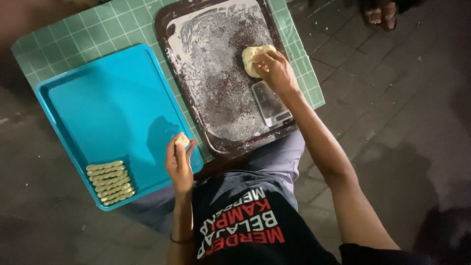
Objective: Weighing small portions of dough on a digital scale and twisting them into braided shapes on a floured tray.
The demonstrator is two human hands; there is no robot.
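Dough occupies both hands of a person who sits on the ground and is seen from above. At about one o'clock from the centre of the view, the right hand point(275, 70) is closed over the edge of a pale dough lump point(254, 58), fingers pinching into it; the lump rests on the upper right part of a dark tray point(172, 22) dusted white with flour. Just below that hand, toward five o'clock from it, a small flat scale point(271, 104) with a shiny plate lies on the same tray, near its lower right corner. At about seven o'clock from the centre, the left hand point(178, 160) is raised with its fingertips pinched around a small dough piece point(182, 141), held above the lower right corner of a blue tray point(64, 81). That blue tray lies to the left of the dark one, the two just beside each other, both resting on a green grid mat point(105, 27) spread over the paved ground. In the blue tray's lower left area, at about eight o'clock from the left hand, a tight stack of shaped dough strips point(111, 182) lies in neat parallel rows. At the bottom of the view are the person's dark shirt point(245, 230) with printed lettering and their grey trousers.
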